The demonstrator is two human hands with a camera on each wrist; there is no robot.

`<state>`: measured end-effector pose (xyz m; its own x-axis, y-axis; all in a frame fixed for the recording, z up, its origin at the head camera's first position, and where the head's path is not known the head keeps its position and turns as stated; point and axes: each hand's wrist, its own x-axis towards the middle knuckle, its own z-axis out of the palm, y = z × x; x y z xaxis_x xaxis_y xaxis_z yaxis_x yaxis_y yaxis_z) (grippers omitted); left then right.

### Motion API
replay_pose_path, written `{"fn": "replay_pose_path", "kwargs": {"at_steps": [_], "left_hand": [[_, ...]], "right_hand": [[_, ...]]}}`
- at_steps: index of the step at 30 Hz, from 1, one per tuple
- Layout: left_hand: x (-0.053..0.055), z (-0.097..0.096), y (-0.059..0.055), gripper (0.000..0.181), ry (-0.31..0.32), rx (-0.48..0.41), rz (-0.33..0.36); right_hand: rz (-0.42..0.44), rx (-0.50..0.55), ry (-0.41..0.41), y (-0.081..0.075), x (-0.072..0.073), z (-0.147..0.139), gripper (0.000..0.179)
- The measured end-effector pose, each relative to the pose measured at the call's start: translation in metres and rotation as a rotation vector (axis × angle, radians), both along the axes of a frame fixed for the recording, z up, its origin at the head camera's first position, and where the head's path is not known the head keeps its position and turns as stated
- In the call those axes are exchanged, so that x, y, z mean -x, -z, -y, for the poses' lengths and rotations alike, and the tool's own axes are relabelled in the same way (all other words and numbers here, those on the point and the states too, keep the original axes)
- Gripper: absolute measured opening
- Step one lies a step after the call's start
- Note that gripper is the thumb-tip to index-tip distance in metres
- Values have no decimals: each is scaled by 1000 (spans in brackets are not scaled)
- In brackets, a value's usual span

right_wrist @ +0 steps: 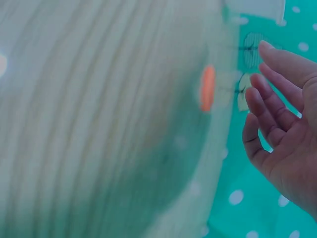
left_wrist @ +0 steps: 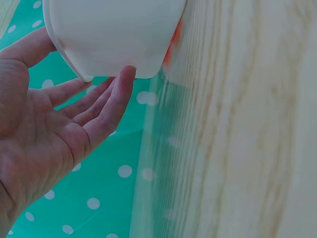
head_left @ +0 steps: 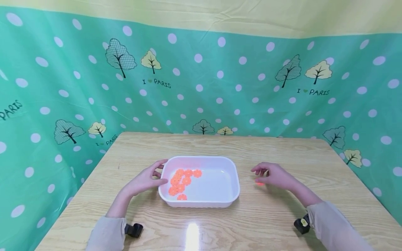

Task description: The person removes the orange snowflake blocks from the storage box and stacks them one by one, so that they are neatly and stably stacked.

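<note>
A white rectangular plastic tub (head_left: pixel 213 199) stands on the table, with several orange notched discs (head_left: pixel 186 180) lying in its left half. My left hand (head_left: pixel 145 179) holds the tub's left end, thumb over the rim and other fingers against the outer wall. In the left wrist view, the fingertips (left_wrist: pixel 130 74) touch that wall. To the right of the tub, my right hand (head_left: pixel 276 175) hovers over a single orange disc (head_left: pixel 259 183) on the table. The right wrist view shows this disc (right_wrist: pixel 207 89) apart from the loosely bent fingers, which hold nothing.
The wooden table (head_left: pixel 270 223) carries the tub and the loose disc. A green dotted curtain (head_left: pixel 220 87) hangs behind and at both sides of it. Black wrist cameras (head_left: pixel 134 230) sit at both sleeve cuffs.
</note>
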<state>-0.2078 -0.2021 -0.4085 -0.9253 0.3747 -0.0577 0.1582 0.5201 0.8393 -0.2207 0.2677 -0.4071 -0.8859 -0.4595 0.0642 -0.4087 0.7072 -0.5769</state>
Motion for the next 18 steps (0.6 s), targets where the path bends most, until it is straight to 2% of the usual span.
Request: {"fn": "replay_pose_path", "kwargs": {"at_steps": [3,11,14,18], "left_hand": [[0,0,0,76,-1,-1,0],[0,0,1,76,5,-1,1],[0,0,1,76,6,-4,-2],[1,0,1,76,6,-3,-1]], "right_hand": [[3,19,-41,-7,-2,10,31],[-41,53,-51,-24,-4,35,25],[-60,77,-69,-27,-3,45,24],[-44,98,-102,-29,-1,62,25]]}}
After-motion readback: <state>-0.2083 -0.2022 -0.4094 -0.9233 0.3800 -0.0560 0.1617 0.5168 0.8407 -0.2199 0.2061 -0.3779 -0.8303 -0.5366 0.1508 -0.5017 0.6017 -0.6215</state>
